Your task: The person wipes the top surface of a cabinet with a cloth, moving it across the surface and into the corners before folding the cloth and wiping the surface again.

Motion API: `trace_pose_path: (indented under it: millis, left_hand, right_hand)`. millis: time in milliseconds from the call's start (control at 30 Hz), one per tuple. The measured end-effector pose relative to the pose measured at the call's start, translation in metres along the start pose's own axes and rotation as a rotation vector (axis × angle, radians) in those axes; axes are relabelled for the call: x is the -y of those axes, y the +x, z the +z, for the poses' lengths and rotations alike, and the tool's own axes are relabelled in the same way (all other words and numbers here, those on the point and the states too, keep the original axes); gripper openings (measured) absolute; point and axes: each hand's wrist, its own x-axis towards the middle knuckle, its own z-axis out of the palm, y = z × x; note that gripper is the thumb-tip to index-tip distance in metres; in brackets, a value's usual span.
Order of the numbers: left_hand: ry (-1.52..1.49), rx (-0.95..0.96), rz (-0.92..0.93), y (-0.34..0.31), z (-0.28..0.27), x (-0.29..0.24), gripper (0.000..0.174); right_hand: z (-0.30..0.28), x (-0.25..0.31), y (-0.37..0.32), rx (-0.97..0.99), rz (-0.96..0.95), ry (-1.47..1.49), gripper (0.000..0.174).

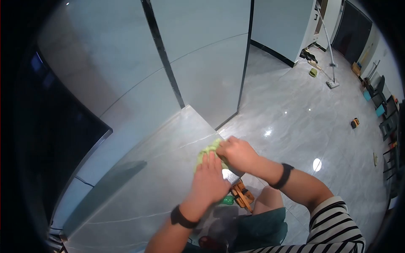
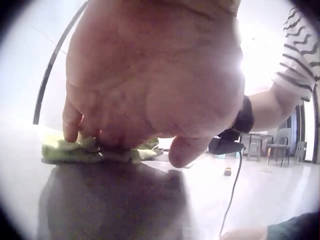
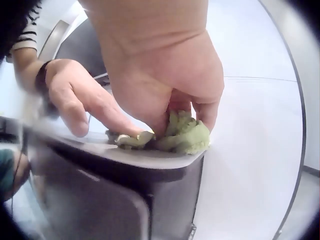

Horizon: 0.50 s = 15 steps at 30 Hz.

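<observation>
A light green cloth [image 1: 211,146] lies bunched on a grey marbled counter top [image 1: 168,185], close to its outer corner. My left hand [image 1: 209,179] rests palm down over the cloth, its fingers extended and pressing on it. Beside it, my right hand [image 1: 238,155] grips the cloth with curled fingers. In the right wrist view, folds of the cloth [image 3: 190,137] bulge out below that hand's thumb and fingers, right at the rounded dark edge [image 3: 165,175]. The palm hides much of the cloth [image 2: 52,149] in the left wrist view.
Grey wall panels [image 1: 202,55] rise behind the counter, and a large dark screen [image 1: 55,114] stands at the left. Below the edge are an orange-and-black object [image 1: 242,195] and a green item [image 1: 228,200]. A mop [image 1: 332,83] and chairs [image 1: 389,126] stand farther off.
</observation>
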Motion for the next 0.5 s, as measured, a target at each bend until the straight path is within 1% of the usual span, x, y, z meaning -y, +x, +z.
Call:
trace_pose_path:
  millis: [100,167,267,367,500]
  left_hand:
    - [0.053,0.17,-0.139,0.046,-0.033,0.032,0.08]
    - [-0.004,0.196,-0.22,0.07,-0.049,0.049,0.081]
    - [0.006,0.178,-0.316,0.099,-0.055,0.071,0.082]
    - [-0.049,0.111,-0.332,0.121,-0.053,0.102,0.082]
    - [-0.097,0.085,-0.4,0.134,-0.051,0.114,0.078]
  right_hand:
    - [0.017,-0.016,0.064,-0.03,-0.009,-0.004,0.011]
    - [0.02,-0.018,0.104,0.0,0.098,0.015,0.011]
    - [0.025,-0.024,0.148,0.04,0.185,0.03,0.012]
    - [0.048,-0.037,0.184,-0.06,0.211,0.039,0.012]
    - [0.051,-0.034,0.204,-0.027,0.258,0.0,0.014]
